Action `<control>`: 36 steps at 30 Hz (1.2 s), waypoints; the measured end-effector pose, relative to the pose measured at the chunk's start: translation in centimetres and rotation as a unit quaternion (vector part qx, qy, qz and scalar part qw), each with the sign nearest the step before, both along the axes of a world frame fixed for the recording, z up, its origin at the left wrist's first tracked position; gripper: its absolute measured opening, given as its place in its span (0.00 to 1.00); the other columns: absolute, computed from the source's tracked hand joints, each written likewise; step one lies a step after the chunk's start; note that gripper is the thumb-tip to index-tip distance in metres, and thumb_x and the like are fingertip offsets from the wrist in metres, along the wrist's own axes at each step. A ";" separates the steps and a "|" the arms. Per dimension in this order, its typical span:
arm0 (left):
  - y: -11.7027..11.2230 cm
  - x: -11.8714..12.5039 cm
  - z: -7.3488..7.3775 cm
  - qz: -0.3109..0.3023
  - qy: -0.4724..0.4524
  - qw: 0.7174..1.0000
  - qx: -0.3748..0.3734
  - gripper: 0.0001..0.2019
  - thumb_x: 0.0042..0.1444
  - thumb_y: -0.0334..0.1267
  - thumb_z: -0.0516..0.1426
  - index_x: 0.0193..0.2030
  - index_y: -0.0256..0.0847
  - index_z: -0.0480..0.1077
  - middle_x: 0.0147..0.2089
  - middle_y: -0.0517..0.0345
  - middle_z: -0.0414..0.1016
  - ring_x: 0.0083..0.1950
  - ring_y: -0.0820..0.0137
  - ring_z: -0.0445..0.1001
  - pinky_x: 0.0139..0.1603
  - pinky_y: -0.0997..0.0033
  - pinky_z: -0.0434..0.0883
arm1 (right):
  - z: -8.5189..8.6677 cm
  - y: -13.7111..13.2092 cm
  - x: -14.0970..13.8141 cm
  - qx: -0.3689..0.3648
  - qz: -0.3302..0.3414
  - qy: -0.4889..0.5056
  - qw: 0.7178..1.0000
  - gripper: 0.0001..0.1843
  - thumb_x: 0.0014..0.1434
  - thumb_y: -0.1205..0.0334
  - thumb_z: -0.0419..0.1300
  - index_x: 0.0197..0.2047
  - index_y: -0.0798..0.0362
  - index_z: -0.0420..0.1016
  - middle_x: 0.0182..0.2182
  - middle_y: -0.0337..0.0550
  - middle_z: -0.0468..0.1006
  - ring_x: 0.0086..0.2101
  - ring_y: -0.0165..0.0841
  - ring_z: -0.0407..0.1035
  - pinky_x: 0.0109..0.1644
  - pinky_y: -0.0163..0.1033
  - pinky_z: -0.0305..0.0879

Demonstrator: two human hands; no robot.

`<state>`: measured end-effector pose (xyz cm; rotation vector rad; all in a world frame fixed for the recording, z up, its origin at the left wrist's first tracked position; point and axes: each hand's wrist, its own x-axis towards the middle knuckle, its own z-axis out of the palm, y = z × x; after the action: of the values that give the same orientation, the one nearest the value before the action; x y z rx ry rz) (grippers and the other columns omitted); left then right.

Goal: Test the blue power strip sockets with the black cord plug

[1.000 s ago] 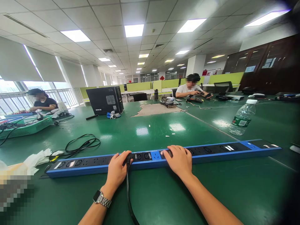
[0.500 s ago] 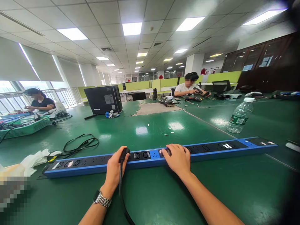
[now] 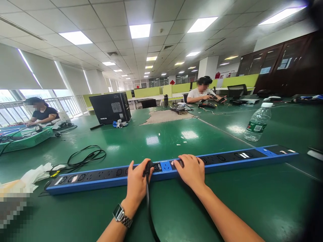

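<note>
My left hand (image 3: 137, 183) grips the plug (image 3: 148, 165) at the power strip (image 3: 227, 160). My right hand (image 3: 191, 171) lies flat on it, released. Green table (image 3: 181, 211) stretches from its near edge toward six o'clock.

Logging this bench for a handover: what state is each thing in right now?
Strip: flat on table, right hand resting on it.
Plug: clasped in left hand, at a strip socket; seated or not, unclear.
Bottle: upright, capped.
Cable: loosely coiled on table.
Computer: upright.
</note>
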<state>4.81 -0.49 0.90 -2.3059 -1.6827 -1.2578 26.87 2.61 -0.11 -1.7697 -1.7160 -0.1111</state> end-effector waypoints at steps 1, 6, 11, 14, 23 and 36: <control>0.0 0.9 0.0 -0.012 0.003 1.000 -0.007 0.14 0.64 0.44 0.51 0.54 0.47 0.67 0.47 0.56 0.80 0.42 0.68 0.77 0.69 0.43 0.50 | 0.0 0.0 0.0 -0.001 0.000 -0.001 1.000 0.17 0.62 0.52 0.53 0.43 0.51 0.78 0.46 0.46 0.80 0.51 0.41 0.66 0.58 0.51 0.46; 0.8 3.9 0.1 -0.043 0.002 0.998 -0.043 0.13 0.63 0.41 0.52 0.53 0.48 0.68 0.49 0.55 0.79 0.50 0.64 0.76 0.68 0.41 0.50 | 0.1 -0.1 0.0 0.006 -0.001 -0.009 1.000 0.17 0.62 0.52 0.53 0.44 0.51 0.78 0.47 0.46 0.79 0.52 0.42 0.65 0.59 0.51 0.46; 1.3 4.5 0.5 -0.036 -0.003 0.998 -0.057 0.13 0.63 0.38 0.52 0.53 0.48 0.68 0.46 0.56 0.80 0.44 0.65 0.76 0.63 0.48 0.60 | 0.0 0.0 0.0 0.010 0.001 -0.010 1.000 0.17 0.62 0.52 0.52 0.43 0.50 0.78 0.46 0.46 0.79 0.51 0.42 0.65 0.58 0.51 0.46; 1.5 4.3 1.0 -0.032 0.013 0.998 -0.058 0.12 0.61 0.40 0.54 0.51 0.47 0.70 0.40 0.57 0.80 0.38 0.65 0.75 0.54 0.56 0.68 | 0.0 -0.1 0.0 0.006 -0.001 -0.012 1.000 0.17 0.62 0.52 0.52 0.44 0.50 0.78 0.47 0.46 0.79 0.52 0.42 0.65 0.58 0.51 0.46; 1.5 4.3 0.3 -0.041 -0.006 0.998 -0.044 0.13 0.61 0.45 0.55 0.50 0.47 0.71 0.42 0.56 0.80 0.42 0.63 0.75 0.46 0.64 0.71 | 0.0 0.0 0.0 0.008 -0.003 -0.016 1.000 0.17 0.62 0.52 0.53 0.44 0.51 0.78 0.47 0.46 0.79 0.52 0.42 0.65 0.58 0.51 0.46; 1.5 5.9 1.2 -0.026 -0.005 0.994 -0.110 0.15 0.58 0.39 0.58 0.52 0.47 0.71 0.42 0.56 0.80 0.43 0.63 0.76 0.46 0.65 0.70 | -0.1 0.0 0.0 0.012 -0.004 -0.025 1.000 0.16 0.62 0.53 0.54 0.44 0.52 0.78 0.47 0.45 0.80 0.51 0.42 0.66 0.58 0.50 0.47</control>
<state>10.73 1.06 2.09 -2.4822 -1.8645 -1.1463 26.88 2.57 -0.25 -1.7705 -1.7345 -0.1807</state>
